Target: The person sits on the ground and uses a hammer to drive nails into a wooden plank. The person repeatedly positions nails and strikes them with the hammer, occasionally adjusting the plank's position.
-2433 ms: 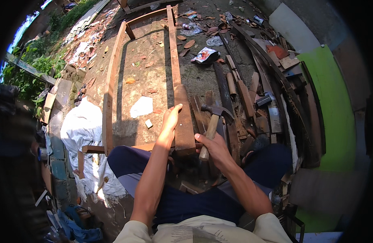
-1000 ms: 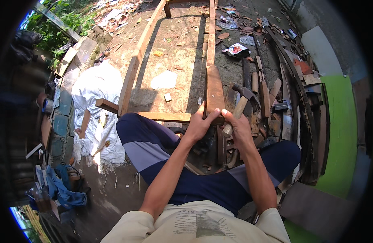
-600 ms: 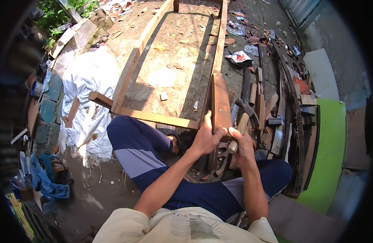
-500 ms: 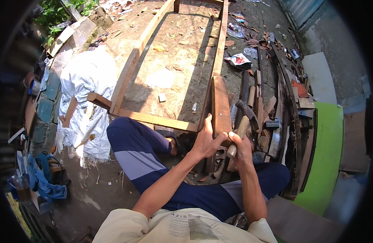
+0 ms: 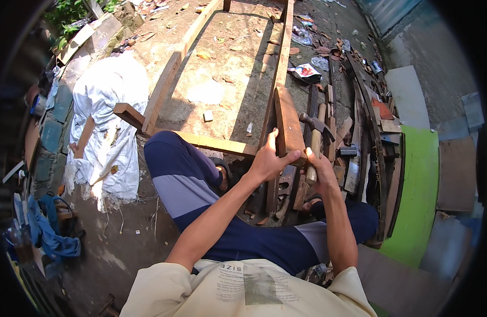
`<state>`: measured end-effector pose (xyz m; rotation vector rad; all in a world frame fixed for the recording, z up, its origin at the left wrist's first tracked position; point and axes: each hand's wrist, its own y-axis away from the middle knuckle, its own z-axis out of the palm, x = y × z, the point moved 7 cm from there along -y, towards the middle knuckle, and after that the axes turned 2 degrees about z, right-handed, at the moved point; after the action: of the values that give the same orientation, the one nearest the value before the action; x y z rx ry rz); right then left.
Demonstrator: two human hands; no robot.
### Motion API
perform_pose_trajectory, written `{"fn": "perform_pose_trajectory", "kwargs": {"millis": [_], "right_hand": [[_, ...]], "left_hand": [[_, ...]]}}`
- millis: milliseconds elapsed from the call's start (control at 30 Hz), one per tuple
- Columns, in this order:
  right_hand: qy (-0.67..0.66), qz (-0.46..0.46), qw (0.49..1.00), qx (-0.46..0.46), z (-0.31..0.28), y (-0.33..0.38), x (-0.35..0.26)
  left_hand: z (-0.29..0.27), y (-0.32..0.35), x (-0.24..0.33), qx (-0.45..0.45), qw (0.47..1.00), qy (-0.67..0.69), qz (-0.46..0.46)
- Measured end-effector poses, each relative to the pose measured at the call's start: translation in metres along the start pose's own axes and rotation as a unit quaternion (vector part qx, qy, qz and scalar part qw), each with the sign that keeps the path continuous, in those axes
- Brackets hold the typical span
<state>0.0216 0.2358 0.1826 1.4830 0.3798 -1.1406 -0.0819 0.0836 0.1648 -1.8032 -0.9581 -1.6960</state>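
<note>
A short, thick wooden post (image 5: 289,119) stands against the right rail of a long wooden frame (image 5: 204,141). My left hand (image 5: 271,162) is wrapped around the near end of that post, thumb across its edge. Beside it, my right hand (image 5: 322,173) grips a claw hammer (image 5: 314,145) by its wooden handle, the metal head pointing away from me. My right fingertips lie close to the post's near end; whether they touch it is hard to tell. Another leg (image 5: 129,115) sticks out at the frame's near left corner.
White sacking (image 5: 108,95) lies left of the frame, with a blue cloth bag (image 5: 56,227) nearer me. Wood offcuts and long dark strips (image 5: 368,105) crowd the right side, beside a green panel (image 5: 412,195). My bent legs (image 5: 185,169) flank the work.
The hammer has swung more upright in my right hand, its handle end moving away from me. My left hand keeps hold of the post, and the view has shifted slightly.
</note>
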Motion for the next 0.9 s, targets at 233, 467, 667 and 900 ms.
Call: {"fn": "perform_pose_trajectory", "kwargs": {"millis": [233, 467, 667, 900], "right_hand": [[-0.018, 0.071, 0.996, 0.055, -0.02, 0.014, 0.051], [0.046, 0.181, 0.979, 0.077, -0.072, 0.041, 0.067], [0.238, 0.173, 0.952, 0.081, -0.109, 0.057, 0.036], [0.471, 0.126, 0.868, 0.1, -0.128, 0.047, 0.06]], "left_hand": [[-0.002, 0.045, -0.056, -0.044, 0.995, -0.087, -0.014], [-0.004, 0.033, -0.093, 0.075, 0.996, -0.007, -0.054], [-0.023, 0.031, -0.114, 0.151, 0.964, 0.066, -0.21], [-0.006, 0.017, -0.202, 0.019, 0.95, -0.068, -0.303]]}}
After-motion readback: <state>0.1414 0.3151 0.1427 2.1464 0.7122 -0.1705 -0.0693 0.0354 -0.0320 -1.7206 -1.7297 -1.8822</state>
